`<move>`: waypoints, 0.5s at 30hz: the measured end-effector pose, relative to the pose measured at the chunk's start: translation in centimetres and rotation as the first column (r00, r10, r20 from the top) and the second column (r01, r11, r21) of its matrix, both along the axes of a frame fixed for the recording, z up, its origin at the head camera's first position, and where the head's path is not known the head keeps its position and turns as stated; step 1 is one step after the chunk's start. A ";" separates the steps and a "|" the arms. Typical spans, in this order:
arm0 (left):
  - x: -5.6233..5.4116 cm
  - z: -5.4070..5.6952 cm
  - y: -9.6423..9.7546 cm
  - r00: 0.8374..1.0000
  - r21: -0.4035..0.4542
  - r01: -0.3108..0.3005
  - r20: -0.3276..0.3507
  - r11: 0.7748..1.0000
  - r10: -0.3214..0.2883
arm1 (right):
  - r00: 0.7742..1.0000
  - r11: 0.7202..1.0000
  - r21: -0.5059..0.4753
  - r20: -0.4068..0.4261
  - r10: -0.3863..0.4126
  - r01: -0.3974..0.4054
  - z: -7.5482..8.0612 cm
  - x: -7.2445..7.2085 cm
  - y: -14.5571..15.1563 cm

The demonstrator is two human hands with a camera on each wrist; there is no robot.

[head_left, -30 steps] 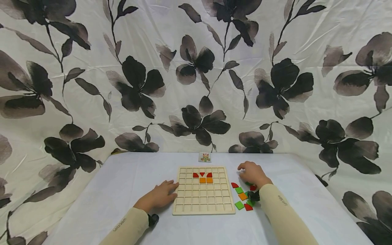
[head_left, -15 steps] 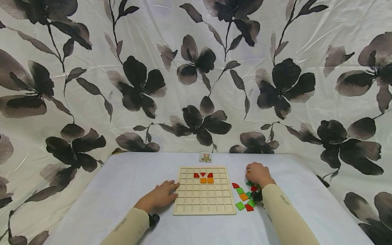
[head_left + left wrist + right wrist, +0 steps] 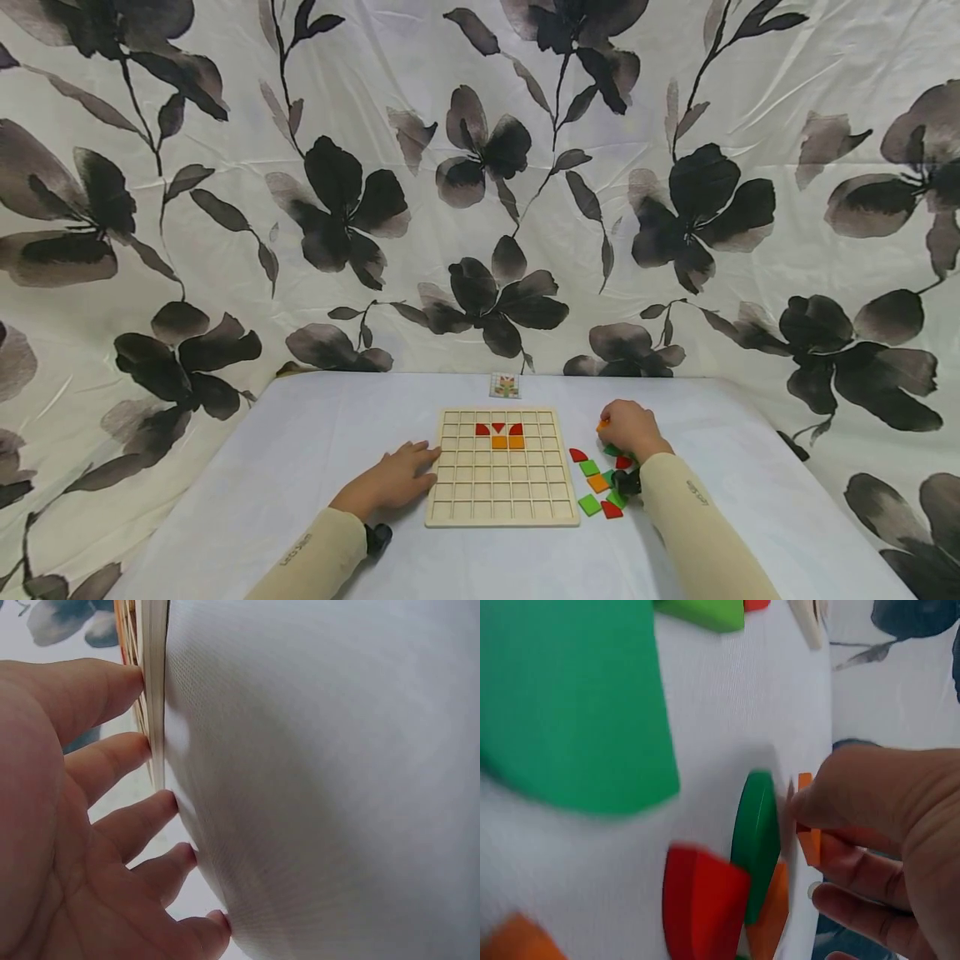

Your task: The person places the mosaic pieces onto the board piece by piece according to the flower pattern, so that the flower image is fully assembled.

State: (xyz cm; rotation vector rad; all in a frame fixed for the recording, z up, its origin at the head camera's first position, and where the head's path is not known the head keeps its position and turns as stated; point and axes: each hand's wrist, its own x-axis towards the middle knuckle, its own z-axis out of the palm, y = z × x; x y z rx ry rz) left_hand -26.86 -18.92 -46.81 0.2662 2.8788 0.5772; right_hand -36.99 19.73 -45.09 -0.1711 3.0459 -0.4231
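In the head view a wooden grid board (image 3: 502,487) lies on the white table. Near its far edge sit several set-in tiles: a red triangle (image 3: 498,428) between red quarter-rounds, with two orange squares (image 3: 499,443) just below. My left hand (image 3: 390,481) rests against the board's left side, and the left wrist view shows its fingertips (image 3: 135,679) touching the board's edge and the table. To the right, my right hand (image 3: 632,429) pinches an orange tile (image 3: 808,844) between thumb and fingers, above the loose pieces. The tile's full shape is partly hidden.
Loose tiles lie right of the board, among them a green one (image 3: 590,505), a red quarter-round (image 3: 612,509) and an orange one (image 3: 597,482). A small pattern card (image 3: 506,385) lies beyond the board. Floral cloth (image 3: 480,167) hangs behind the table.
My right hand has moved slightly right from where it was a second ago, its fingers closing on an orange tile that now shows at the fingertips. The left hand stays at the board.
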 end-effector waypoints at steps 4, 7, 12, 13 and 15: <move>-0.1 0.0 -0.1 1.000 -0.001 0.002 0.001 1.000 -0.002 | 0.998 0.999 -0.002 -0.039 0.039 -0.039 0.2 0.2 -1.1; -0.1 -0.1 -0.1 1.000 -0.003 0.004 0.001 1.000 -0.004 | 0.996 0.998 0.004 -0.061 0.068 -0.068 0.4 0.4 -2.2; -0.2 -0.3 -0.2 1.000 0.008 0.008 -0.005 1.000 -0.008 | 0.989 0.993 0.002 -0.090 0.116 -0.116 0.5 0.8 -4.5; -0.2 -0.3 -0.2 1.000 0.011 0.009 -0.006 1.000 -0.009 | 0.987 0.991 0.002 -0.098 0.130 -0.130 0.5 0.9 -4.9; -0.1 -0.3 -0.2 1.000 0.009 0.013 -0.007 1.000 -0.012 | 0.981 0.987 0.005 -0.116 0.158 -0.159 0.4 1.1 -5.7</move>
